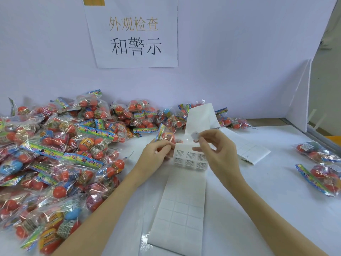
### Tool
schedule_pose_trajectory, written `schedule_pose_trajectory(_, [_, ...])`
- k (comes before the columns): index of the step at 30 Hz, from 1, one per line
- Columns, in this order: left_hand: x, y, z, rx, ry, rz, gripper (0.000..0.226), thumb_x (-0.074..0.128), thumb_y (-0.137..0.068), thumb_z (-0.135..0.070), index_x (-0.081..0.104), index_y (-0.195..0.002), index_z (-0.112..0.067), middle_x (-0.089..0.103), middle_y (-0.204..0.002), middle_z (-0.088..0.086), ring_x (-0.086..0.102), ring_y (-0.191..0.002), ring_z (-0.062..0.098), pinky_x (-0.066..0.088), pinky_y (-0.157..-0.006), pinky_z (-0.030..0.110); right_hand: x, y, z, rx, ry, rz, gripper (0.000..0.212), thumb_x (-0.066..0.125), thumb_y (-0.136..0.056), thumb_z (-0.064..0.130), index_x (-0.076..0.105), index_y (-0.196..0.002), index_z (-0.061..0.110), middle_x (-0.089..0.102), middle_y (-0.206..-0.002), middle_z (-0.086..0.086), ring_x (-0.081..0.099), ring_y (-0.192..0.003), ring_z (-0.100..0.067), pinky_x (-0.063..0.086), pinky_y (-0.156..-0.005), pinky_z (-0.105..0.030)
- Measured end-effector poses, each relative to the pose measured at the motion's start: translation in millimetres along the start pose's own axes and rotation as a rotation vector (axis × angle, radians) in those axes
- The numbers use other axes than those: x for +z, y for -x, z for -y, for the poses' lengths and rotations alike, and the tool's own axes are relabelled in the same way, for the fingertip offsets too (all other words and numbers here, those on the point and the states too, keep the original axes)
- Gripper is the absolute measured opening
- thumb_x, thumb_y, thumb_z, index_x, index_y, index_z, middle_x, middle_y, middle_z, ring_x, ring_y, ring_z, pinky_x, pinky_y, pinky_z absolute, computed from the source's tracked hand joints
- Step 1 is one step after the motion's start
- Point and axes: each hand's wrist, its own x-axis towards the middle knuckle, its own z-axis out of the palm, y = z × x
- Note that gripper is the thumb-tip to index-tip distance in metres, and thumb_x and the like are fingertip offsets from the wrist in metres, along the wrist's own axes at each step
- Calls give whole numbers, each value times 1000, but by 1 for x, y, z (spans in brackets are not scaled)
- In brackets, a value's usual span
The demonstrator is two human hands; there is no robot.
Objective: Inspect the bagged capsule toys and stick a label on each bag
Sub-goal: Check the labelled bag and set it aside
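A heap of bagged capsule toys is lying at the left of the white table. The left hand is gripping one bag above the label strip. The right hand is pinching a peeled label between thumb and forefinger, the other fingers curling loosely. Two bags are lying at far right.

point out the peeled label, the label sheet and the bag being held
peeled label (195, 135), head view, its blurred face
label sheet (190, 158), head view, a printed warning label
held bag (167, 136), head view, the red capsule inside
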Motion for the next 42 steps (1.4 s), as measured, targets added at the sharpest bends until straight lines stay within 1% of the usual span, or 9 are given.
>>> schedule_pose_trajectory(3, [-2, 0, 2, 116, 56, -121, 22, 73, -95, -9, 78, -113, -20, 72, -106, 1, 68, -89, 16, 62, -87, 46, -6, -5, 1, 74, -67, -72, 5, 65, -98, -2, 68, -101, 1, 75, -90, -13, 74, -86, -21, 62, -71, -28])
schedule_pose_trajectory(7, [-7, -2, 7, 167, 207, -142, 78, 87, -84, -12, 49, -143, -46, 66, -126, -25, 71, -107, 4, 57, -91, 21, -5, -7, 1, 91, -51, -96, 8, 66, -97, -1, 69, -101, 5, 75, -90, -11, 72, -81, -19, 60, -71, -25])
schedule_pose_trajectory(9, [-8, -5, 11, 61, 321, -202, 90, 94, -75, -15, 43, -142, -46, 70, -124, -17, 72, -110, 12, 57, -94, 26, -4, -8, 3, 66, -48, -155, 10, 67, -97, 0, 69, -100, 10, 76, -91, -8, 71, -76, -16, 58, -71, -21])
schedule_pose_trajectory(13, [-11, -13, 15, -60, 347, -124, 68, 95, -65, -26, 64, -125, -24, 79, -107, -1, 75, -98, 17, 54, -93, 36, -14, -14, 4, 68, -89, -250, 14, 66, -98, 1, 69, -99, 14, 77, -88, -3, 70, -75, -15, 56, -70, -21])
schedule_pose_trajectory(18, [-1, -13, 17, -43, 617, 58, 59, 79, -78, -6, 65, -134, -18, 73, -124, 15, 71, -105, 29, 60, -86, 37, -10, -10, 0, 266, -224, -46, 6, 68, -98, 1, 68, -104, 2, 73, -85, -9, 70, -76, -18, 63, -81, -36])
schedule_pose_trajectory(26, [5, -9, 19, -11, 664, 97, 75, 87, -73, -13, 48, -134, -35, 73, -120, 16, 74, -101, 30, 61, -82, 40, -2, -4, 4, 421, -554, 176, 15, 73, -88, 18, 70, -100, 9, 65, -84, -4, 62, -78, -15, 57, -84, -26])
schedule_pose_trajectory(35, [12, 5, 9, 98, 165, 194, 42, 88, -84, -22, 57, -112, -26, 69, -105, -8, 68, -84, 7, 51, -75, 17, -7, -8, 5, 512, -713, 354, 2, 68, -96, 13, 69, -93, 13, 58, -85, -1, 57, -77, -14, 55, -80, -25])
schedule_pose_trajectory(40, [21, 5, 7, 235, -24, 32, 51, 95, -72, -24, 56, -105, -24, 51, -122, 4, 61, -116, 28, 54, -99, 44, -2, -6, 3, 506, -589, 414, 11, 68, -96, 19, 65, -100, 9, 61, -89, -4, 54, -82, -18, 51, -83, -26])
schedule_pose_trajectory(42, [21, 4, 8, 315, -53, -14, 44, 93, -75, -22, 60, -105, -25, 49, -135, 4, 53, -132, 8, 49, -106, 30, -3, -7, 3, 512, -576, 350, 13, 70, -92, 20, 65, -99, 10, 62, -90, -4, 57, -80, -17, 54, -81, -26])
